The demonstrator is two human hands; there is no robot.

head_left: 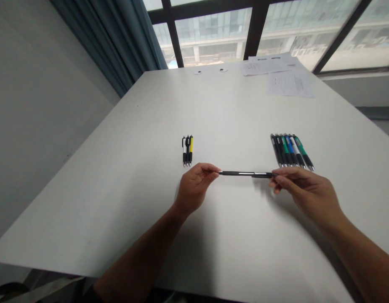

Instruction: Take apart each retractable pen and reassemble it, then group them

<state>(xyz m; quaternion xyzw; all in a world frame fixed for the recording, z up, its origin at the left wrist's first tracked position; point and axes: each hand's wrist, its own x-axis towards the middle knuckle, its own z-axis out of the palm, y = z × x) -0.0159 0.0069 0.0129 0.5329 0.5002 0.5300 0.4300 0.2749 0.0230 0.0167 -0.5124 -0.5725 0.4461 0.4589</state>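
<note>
Hands hold a slim black pen point(241, 173) level between them, over the near middle of a plain white desk point(118, 202). The left hand point(193, 189) is curled into a loose fist, thumb and forefinger pinched shut on the pen's left end, the other fingers folded under. The right hand point(308, 191) comes in from the right with its back turned up; its fingertips point(278, 179) close on the pen's right end, where a short pale band shows on the barrel. Whether the right thumb presses from below cannot be told, since the hand hides it. The pen runs straight from one hand to the other, its whole middle length bare, and it appears to hang just above the desk, with a soft shadow lying beneath it and the right hand.

Beyond the left hand, just past its knuckles, lies a group of three click pens point(187, 150), side by side and touching: one white and black, one black, one yellow, all pointing toward the person. Beyond the right hand lies a longer row of dark pens point(291, 150) with green, blue and white barrels, packed close and slanted slightly, their tips near the held pen's right end.

At the desk's far edge rest loose printed paper sheets point(289, 82) on the right and two small round white discs point(223, 70) nearer the middle. A blue-grey curtain point(118, 46) hangs at the far left beside a dark-framed window point(254, 25).
</note>
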